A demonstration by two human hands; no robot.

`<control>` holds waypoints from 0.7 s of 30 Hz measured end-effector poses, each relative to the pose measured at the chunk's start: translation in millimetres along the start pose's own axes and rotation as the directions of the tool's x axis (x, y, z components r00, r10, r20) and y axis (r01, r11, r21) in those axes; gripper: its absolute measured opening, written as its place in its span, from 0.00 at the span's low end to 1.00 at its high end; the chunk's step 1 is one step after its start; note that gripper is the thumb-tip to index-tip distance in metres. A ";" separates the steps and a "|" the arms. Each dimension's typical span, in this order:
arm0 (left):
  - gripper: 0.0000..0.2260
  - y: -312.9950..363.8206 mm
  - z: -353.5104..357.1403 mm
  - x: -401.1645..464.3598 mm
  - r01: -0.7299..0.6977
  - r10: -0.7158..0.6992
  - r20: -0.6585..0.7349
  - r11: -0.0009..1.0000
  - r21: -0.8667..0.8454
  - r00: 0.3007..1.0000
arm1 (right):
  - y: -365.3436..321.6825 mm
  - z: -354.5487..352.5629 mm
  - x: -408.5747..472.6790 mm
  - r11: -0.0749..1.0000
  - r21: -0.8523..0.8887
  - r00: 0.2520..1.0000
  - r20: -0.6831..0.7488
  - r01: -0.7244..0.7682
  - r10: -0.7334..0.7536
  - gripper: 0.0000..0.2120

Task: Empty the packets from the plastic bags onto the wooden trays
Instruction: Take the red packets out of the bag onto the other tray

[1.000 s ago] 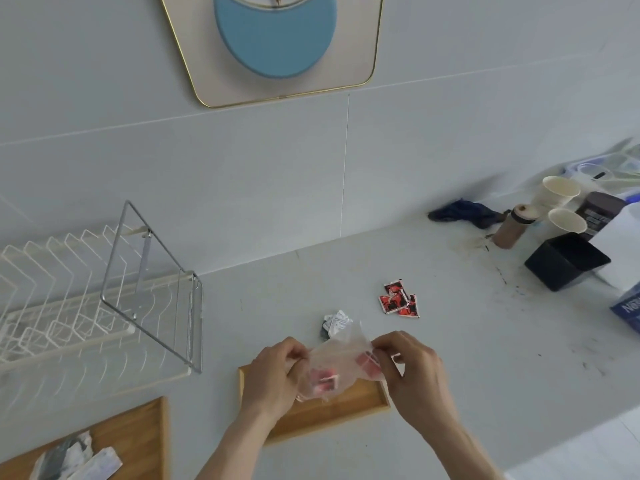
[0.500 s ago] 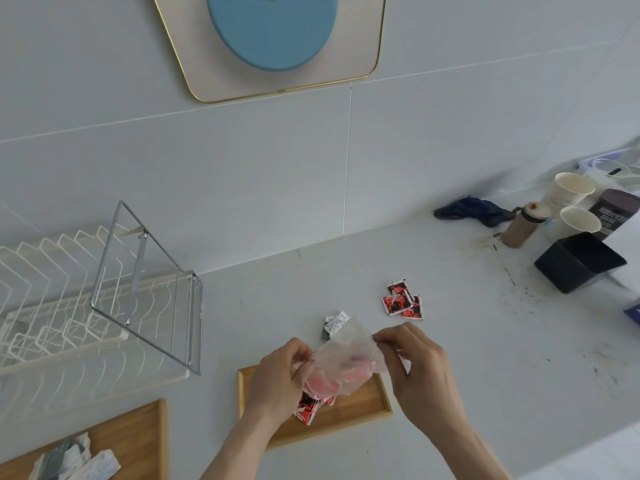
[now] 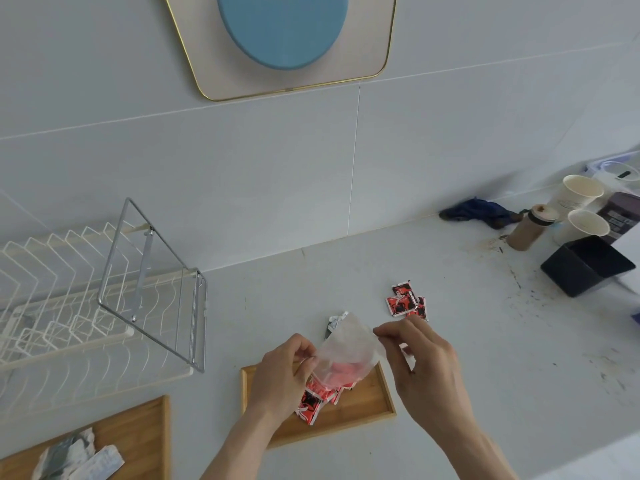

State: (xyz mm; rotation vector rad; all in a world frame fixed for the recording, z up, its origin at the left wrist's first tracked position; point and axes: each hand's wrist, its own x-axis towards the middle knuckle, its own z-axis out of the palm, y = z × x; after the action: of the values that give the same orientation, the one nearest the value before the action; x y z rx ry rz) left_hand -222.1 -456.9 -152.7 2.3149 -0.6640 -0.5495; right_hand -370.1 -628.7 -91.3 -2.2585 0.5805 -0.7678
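Note:
A clear plastic bag (image 3: 349, 351) hangs upside down over the small wooden tray (image 3: 367, 407). My left hand (image 3: 280, 379) pinches its left side and my right hand (image 3: 422, 362) pinches its top right corner. Red and black packets (image 3: 313, 401) are sliding out of the bag's mouth onto the tray, and something red still shows inside the bag. A few more red packets (image 3: 405, 301) lie on the counter behind my right hand. A grey packet (image 3: 334, 322) lies just behind the bag. A second wooden tray (image 3: 138, 427) at the lower left holds grey and white packets (image 3: 76, 459).
A white wire dish rack (image 3: 69, 299) with a metal frame stands at the left. At the right are paper cups (image 3: 576, 199), a brown cup (image 3: 530, 228), a black box (image 3: 585, 265) and a blue cloth (image 3: 478, 209). The counter edge runs along the lower right.
The bag was held closed between both hands; it has since been tipped up and red packets have dropped from it onto the small tray.

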 end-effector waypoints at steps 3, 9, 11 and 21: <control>0.09 5.1 -2.1 -1.3 -0.012 0.012 0.003 1.000 -0.004 1.000 | -7.9 -3.8 5.9 1.000 0.017 0.999 -0.048 0.018 -0.017 0.09; 0.08 10.5 -6.3 -2.5 -0.012 0.012 -0.001 0.999 -0.038 1.000 | -17.2 -11.3 15.6 0.998 -0.014 0.996 -0.068 0.063 -0.064 0.08; 0.08 10.3 -7.7 -3.2 -0.010 0.009 -0.007 0.999 -0.045 1.000 | -18.6 -12.6 17.4 0.998 -0.010 0.997 -0.055 0.055 -0.055 0.07; 0.40 22.0 -29.7 -18.0 0.198 -0.175 0.099 0.775 -0.600 0.980 | -20.8 -16.8 23.4 0.665 0.605 0.843 0.018 -0.437 0.538 0.07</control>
State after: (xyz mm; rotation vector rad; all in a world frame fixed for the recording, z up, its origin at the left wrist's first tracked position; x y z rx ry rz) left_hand -227.0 -446.6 -113.2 1.7594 -0.2121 -0.7712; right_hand -360.3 -636.0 -57.9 -1.3707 0.8484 -0.7240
